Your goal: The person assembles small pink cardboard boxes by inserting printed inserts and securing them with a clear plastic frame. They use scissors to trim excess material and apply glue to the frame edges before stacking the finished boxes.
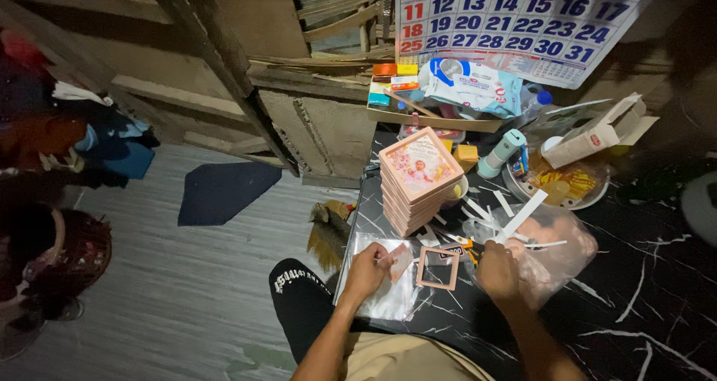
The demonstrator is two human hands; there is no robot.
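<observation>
Head view: black marbled table (635, 291); grey floor (172, 276)

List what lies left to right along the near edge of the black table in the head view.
Clear plastic sleeves → left hand holding a small card → pink square frame → right hand → crumpled clear plastic bag.

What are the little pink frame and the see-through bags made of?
The pink square frame looks like matte card or thin board, flat with a cut-out middle; plastic is possible. The clear bags under the left hand look like thin glossy plastic film, shining and wrinkled. The tabletop looks like polished black marble-patterned laminate or stone.
</observation>
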